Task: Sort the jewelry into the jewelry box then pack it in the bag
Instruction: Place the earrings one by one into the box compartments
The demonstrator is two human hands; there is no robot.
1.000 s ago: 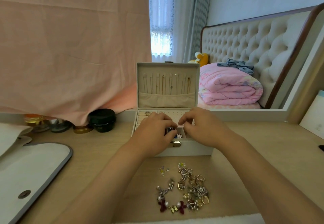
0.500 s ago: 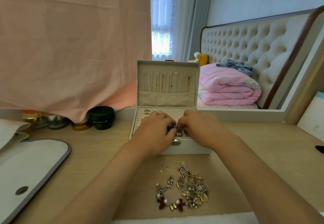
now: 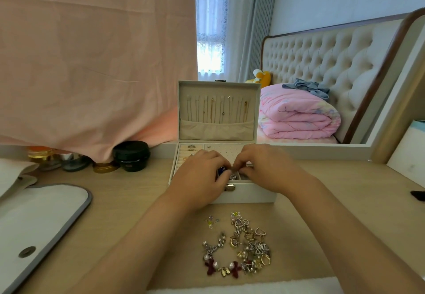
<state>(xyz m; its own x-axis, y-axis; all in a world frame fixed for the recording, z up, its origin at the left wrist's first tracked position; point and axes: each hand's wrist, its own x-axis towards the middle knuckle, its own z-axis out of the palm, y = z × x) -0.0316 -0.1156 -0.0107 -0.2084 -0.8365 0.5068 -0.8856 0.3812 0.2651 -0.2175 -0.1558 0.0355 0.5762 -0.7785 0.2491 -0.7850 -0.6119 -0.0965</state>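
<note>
A white jewelry box stands open on the wooden table, its lid upright with several thin necklaces hanging inside. Both hands are over the box's front compartments. My left hand curls its fingers around a small blue piece of jewelry. My right hand pinches a tiny piece with its fingertips, close against the left fingertips. A pile of loose jewelry lies on the table in front of the box: earrings, rings, pearl and dark red bow pieces. A white bag with grey trim lies flat at the left.
Black jars and small bottles stand at the back left under a pink cloth. A mirror behind the box reflects a bed. A white object leans at the right edge. A white strip runs along the table's near edge.
My two hands have drawn closer together over the front of the box until the fingertips nearly meet. The jewelry pile and the bag have not moved.
</note>
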